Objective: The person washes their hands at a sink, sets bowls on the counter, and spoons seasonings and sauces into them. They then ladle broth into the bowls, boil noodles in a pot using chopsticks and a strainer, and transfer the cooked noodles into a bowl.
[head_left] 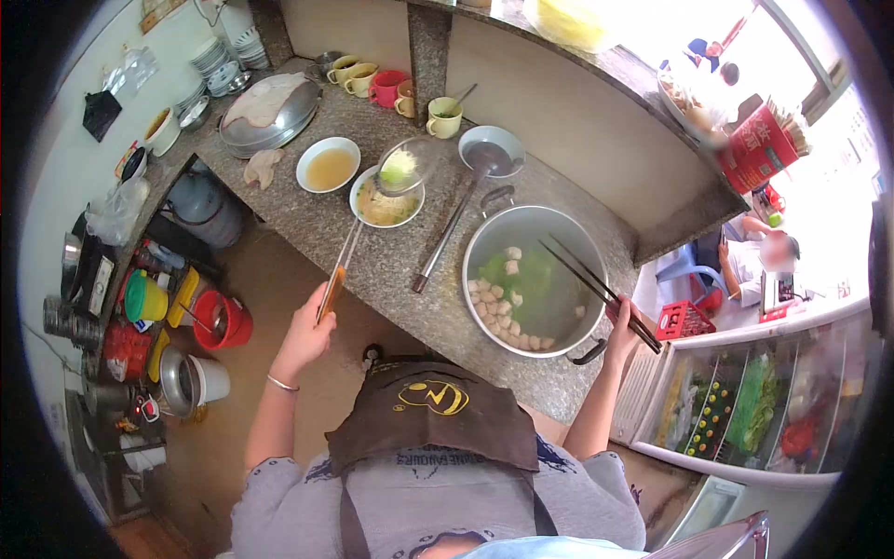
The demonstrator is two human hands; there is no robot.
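Note:
My left hand [305, 331] is wrapped around the handle of a wire strainer [419, 160]. The strainer's basket, with pale green shredded food [399, 168] in it, is tilted over a white bowl [387, 222] of noodles and broth. Beside that bowl is another white bowl [329, 165] of yellowish broth. My right hand [633, 326] grips long dark chopsticks [592, 281], their tips above a large metal pot [475, 250]. Pale meatballs [500, 312] float in several clumps in the pot's greenish liquid. A ladle [445, 233] lies on the counter, its head in a metal bowl [507, 140].
Several mugs [386, 88] line the back of the granite counter [391, 279]. A lidded metal pan [270, 116] with a cloth stands at the far left. On the floor are a red bucket [223, 320] and a gas cylinder [200, 210]. A display fridge [745, 401] stands at right; a person [745, 261] sits beyond.

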